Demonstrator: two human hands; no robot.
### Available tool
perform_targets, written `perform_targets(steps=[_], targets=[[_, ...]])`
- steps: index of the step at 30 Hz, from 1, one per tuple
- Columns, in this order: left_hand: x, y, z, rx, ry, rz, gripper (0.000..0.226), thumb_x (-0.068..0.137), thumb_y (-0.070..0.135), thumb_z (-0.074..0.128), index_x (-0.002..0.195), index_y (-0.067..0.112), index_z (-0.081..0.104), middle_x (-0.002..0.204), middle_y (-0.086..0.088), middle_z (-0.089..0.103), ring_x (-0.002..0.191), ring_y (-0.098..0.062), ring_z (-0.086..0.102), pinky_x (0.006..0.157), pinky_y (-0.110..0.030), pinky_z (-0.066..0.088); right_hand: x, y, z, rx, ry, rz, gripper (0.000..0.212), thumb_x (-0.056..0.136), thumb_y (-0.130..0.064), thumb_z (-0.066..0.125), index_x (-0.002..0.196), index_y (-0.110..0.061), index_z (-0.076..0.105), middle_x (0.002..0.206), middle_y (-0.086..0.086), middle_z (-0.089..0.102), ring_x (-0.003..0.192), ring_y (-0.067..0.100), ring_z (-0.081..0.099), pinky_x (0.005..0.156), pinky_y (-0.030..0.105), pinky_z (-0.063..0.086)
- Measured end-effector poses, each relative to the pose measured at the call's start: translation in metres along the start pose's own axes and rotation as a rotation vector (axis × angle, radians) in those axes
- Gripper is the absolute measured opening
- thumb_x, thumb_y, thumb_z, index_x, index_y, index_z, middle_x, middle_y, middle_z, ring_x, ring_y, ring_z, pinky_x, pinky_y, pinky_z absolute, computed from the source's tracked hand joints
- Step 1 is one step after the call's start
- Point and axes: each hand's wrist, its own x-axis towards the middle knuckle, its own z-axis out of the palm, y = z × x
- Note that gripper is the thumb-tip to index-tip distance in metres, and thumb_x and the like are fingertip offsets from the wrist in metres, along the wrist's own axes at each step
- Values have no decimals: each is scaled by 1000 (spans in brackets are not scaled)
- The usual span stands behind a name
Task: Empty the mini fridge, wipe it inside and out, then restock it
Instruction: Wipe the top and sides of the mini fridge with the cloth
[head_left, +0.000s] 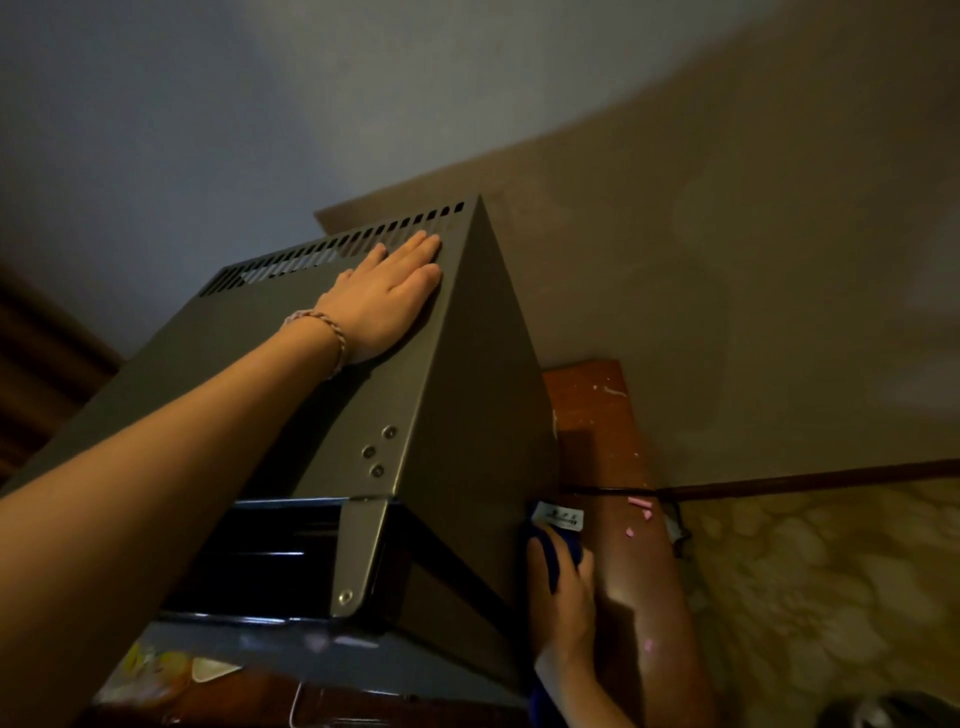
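Note:
The grey mini fridge (467, 374) fills the middle of the head view, seen from above its front corner, with vent slots along its back top edge. My left hand (387, 296) lies flat on the fridge top near the vents, fingers straight. My right hand (563, 597) grips a dark blue cloth (550, 551) with a white label and holds it against the lower part of the fridge's right side. The top of the fridge door (270, 561) shows dark and glossy below a metal hinge bracket (358, 551).
A reddish-brown wooden cabinet (623, 519) with pink specks stands under and right of the fridge. A black cable (613, 489) runs along the wall behind it. Beige walls close in at the back and right. Light-coloured packets (156, 670) lie at the lower left.

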Motion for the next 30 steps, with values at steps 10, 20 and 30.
perform_targets(steps=[10, 20, 30], targets=[[3, -2, -1, 4, -4, -8, 52, 106, 48, 18, 156, 37, 11, 164, 16, 3, 152, -21, 0, 123, -49, 3, -47, -103, 3, 21, 31, -597, 36, 87, -83, 32, 119, -73, 46, 139, -38, 28, 131, 3, 43, 106, 25, 36], [2, -2, 0, 7, -3, -3, 52, 106, 47, 18, 156, 37, 10, 164, 16, 2, 152, -21, -1, 123, -48, 3, -31, -131, 2, 32, 35, -632, 39, 86, -83, 34, 117, -68, 53, 139, -15, 41, 128, -6, 42, 105, 8, 29], [4, -3, 0, 1, -17, -4, 51, 106, 46, 19, 156, 37, 10, 164, 15, 1, 152, -21, -2, 123, -47, 2, 17, -181, 9, 117, 37, -780, 45, 93, -69, 40, 128, -44, 56, 132, -9, 45, 124, 10, 50, 107, 29, 40]])
